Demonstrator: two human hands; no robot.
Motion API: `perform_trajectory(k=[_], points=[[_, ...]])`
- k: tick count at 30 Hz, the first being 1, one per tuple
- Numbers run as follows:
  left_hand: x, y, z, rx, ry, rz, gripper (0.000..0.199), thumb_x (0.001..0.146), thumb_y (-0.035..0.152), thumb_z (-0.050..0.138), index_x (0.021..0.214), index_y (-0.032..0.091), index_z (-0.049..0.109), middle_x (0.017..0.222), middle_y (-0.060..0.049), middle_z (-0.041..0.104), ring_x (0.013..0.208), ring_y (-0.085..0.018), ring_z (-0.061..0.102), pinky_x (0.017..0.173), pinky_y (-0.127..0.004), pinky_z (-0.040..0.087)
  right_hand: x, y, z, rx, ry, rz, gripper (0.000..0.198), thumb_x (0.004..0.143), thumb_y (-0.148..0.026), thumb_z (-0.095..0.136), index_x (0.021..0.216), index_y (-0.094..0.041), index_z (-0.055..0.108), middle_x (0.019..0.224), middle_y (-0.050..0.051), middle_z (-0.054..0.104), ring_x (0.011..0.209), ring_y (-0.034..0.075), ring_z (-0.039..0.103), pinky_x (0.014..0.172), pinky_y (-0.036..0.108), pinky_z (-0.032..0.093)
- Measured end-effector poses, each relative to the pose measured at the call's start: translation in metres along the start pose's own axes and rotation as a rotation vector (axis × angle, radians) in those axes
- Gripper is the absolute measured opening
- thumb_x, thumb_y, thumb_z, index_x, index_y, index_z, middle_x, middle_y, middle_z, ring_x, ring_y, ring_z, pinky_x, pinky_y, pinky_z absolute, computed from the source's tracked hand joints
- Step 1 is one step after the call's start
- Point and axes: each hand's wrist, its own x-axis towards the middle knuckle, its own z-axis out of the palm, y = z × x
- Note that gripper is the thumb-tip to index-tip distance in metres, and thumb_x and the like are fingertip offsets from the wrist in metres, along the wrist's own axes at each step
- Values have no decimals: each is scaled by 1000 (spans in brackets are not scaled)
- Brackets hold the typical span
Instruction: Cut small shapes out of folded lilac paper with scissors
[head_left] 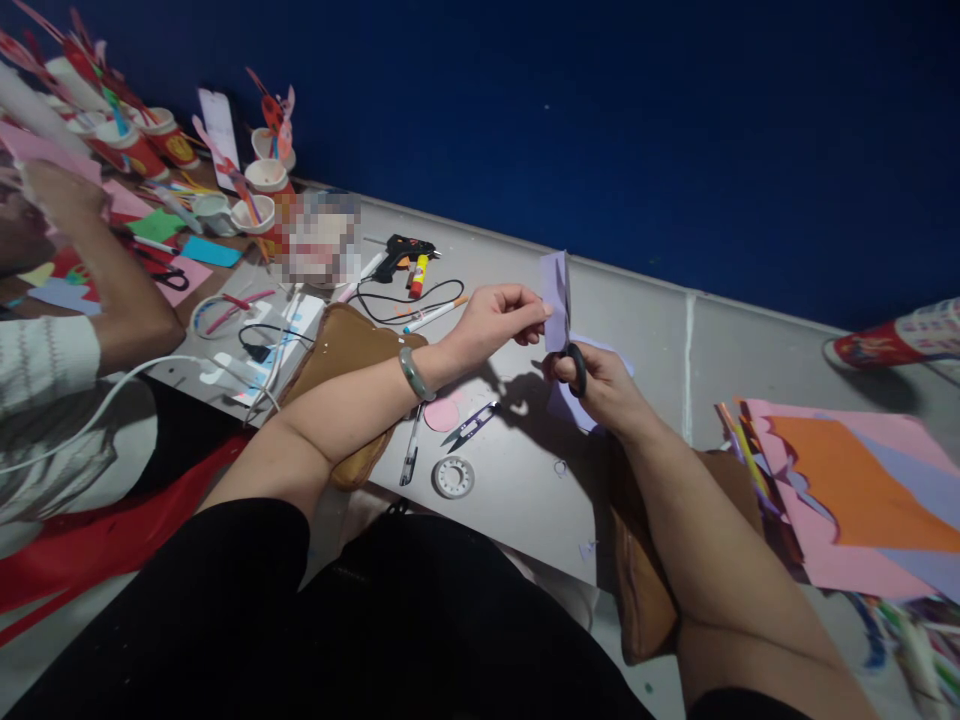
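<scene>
My left hand [501,325] pinches the left edge of a folded piece of lavender paper [556,285], held up above the table. Scissors [576,368] with black handles sit in my right hand [604,385], thumb through a loop. Their blades are at the paper's right side, mostly hidden behind it. Another lavender sheet [581,402] lies on the table under my right hand. Nearer to me are a pink paper circle [442,414], purple thread snips [471,427], a black pen [409,455] and a white tape roll [453,478].
A black glue gun [401,257] and a glue stick [418,277] lie at the back left. Brown cushions [341,365] rest under both arms. At right are colored paper sheets [862,480] and a red cup [866,348]. A co-worker's arm [131,270] is at left.
</scene>
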Motion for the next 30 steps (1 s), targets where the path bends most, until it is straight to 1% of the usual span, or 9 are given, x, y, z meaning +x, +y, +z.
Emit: perform_trajectory(k=[8,19,25,30], points=[[0,-1,0,7,-2,-2,39,81,39,89,66,14,63,58,3,65,54,-4,59,59,-20,49,1,2,0,20,8,9,55,76,-72,75,66,-21,60,66,2,56,67,17,48,64,31,39],[0,0,0,15,11,-4,41,80,40,90,64,15,62,56,3,64,53,-4,58,58,-19,48,0,-2,2,13,28,26,50,79,-66,73,64,-21,59,66,2,55,67,16,48,63,30,41],[0,0,0,-5,6,8,37,83,35,88,65,14,63,57,3,65,53,-4,59,58,-19,48,0,-3,2,3,28,36,51,80,-66,74,63,-21,57,64,1,55,64,16,47,64,31,40],[-1,1,0,25,-8,-5,40,80,39,90,64,15,62,56,3,64,53,-4,59,58,-19,48,0,-7,1,4,35,30,53,77,-69,75,62,-22,57,64,1,55,64,16,47,63,31,40]])
